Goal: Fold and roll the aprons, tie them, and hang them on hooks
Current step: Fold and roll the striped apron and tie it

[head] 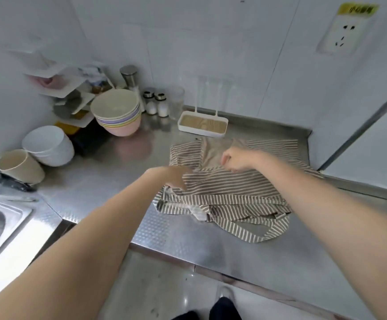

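A brown-and-white striped apron point(229, 192) lies rumpled on the steel counter point(109, 181), with a plain beige patch near its far edge and its straps looped toward the counter's front. My left hand point(176, 177) reaches down to the apron's left edge, fingers curled onto the cloth. My right hand point(236, 159) pinches a fold at the apron's middle. The picture is blurred, so the exact grip of the left fingers is unclear.
A white tray point(203, 124) with a wooden base stands behind the apron. Stacked bowls point(117, 112), white bowls point(48, 144), a paper cup point(19, 166) and shakers point(156, 103) crowd the back left. A sink point(1, 218) lies at left. A wall socket point(345, 33) is upper right.
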`<state>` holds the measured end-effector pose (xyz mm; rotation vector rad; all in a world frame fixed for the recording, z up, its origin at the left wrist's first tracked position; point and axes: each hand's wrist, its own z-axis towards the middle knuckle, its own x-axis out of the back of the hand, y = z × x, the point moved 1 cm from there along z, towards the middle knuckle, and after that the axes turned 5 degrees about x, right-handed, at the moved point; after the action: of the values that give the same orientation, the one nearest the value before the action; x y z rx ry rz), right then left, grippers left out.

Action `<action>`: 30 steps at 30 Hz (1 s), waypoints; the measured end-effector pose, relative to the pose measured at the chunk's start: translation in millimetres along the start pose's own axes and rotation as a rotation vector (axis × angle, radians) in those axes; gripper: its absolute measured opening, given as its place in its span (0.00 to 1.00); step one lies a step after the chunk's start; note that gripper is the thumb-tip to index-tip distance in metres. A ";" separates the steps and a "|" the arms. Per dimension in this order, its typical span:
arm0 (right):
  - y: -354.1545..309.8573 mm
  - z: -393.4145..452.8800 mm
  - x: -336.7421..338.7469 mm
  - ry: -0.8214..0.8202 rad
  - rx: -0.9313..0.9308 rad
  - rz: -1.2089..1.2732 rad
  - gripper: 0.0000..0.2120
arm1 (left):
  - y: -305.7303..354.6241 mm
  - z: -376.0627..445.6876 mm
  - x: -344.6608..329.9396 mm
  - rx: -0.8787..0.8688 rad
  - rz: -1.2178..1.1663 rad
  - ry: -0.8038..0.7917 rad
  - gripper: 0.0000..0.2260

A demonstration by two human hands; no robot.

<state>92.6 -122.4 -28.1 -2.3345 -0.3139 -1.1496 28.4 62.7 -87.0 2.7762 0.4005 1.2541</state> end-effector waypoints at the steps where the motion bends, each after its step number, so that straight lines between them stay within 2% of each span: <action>1: 8.6 -0.6 -10.0 -0.035 -0.011 -0.074 0.14 | 3.2 -0.1 -6.8 -0.019 0.053 0.025 0.34; 5: 46.8 8.3 -70.3 -0.251 -0.093 -0.220 0.23 | 6.6 17.6 -39.5 -0.048 0.230 0.018 0.36; 7: 55.3 11.2 -96.7 -0.308 -0.084 -0.272 0.23 | 6.8 22.4 -51.9 -0.071 0.362 0.024 0.31; 9: 59.7 13.8 -109.6 -0.274 -0.056 -0.317 0.24 | 7.9 25.0 -54.4 -0.062 0.395 0.088 0.21; 11: 61.4 15.5 -105.5 -0.220 -0.064 -0.289 0.33 | 10.0 23.6 -42.8 -0.080 0.269 0.168 0.14; 13: 62.2 18.6 -94.3 -0.231 -0.078 -0.212 0.39 | 9.3 20.8 -23.1 -0.124 -0.040 0.195 0.06; 14: 61.9 21.2 -89.0 -0.240 -0.065 -0.213 0.36 | 8.1 19.5 -12.4 -0.117 -0.226 0.205 0.03; 16: 56.0 24.9 -76.9 -0.295 -0.069 -0.297 0.27 | 7.0 17.0 5.7 -0.066 -0.649 0.241 0.08; 18: 47.8 26.2 -57.4 -0.308 -0.098 -0.356 0.23 | 2.2 16.3 17.7 -0.026 -0.887 0.305 0.10; 19: 43.6 26.1 -42.8 -0.316 -0.124 -0.359 0.24 | -1.1 16.0 22.0 -0.018 -0.853 0.345 0.08; 22: 31.8 18.9 15.1 -0.428 -0.283 -0.392 0.20 | -16.6 18.9 25.1 0.043 -0.514 0.430 0.02; 24: 23.3 18.9 52.9 -0.306 -0.321 -0.429 0.18 | -22.4 19.2 24.2 0.072 -0.343 0.431 0.09; 26: 9.1 24.8 78.0 0.050 -0.225 -0.351 0.14 | -22.3 16.3 20.4 0.071 -0.191 0.420 0.16; 28: -9.6 32.5 92.1 0.463 -0.129 -0.219 0.09 | -20.8 14.6 17.3 0.049 -0.136 0.425 0.17; 30: -27.0 36.9 95.5 0.696 -0.055 -0.164 0.04 | -18.8 12.1 18.1 0.031 -0.111 0.418 0.17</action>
<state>164.7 -81.6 37.7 -1.8205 -0.2157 -1.9708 45.0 86.1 -85.0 2.4604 0.5927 1.8100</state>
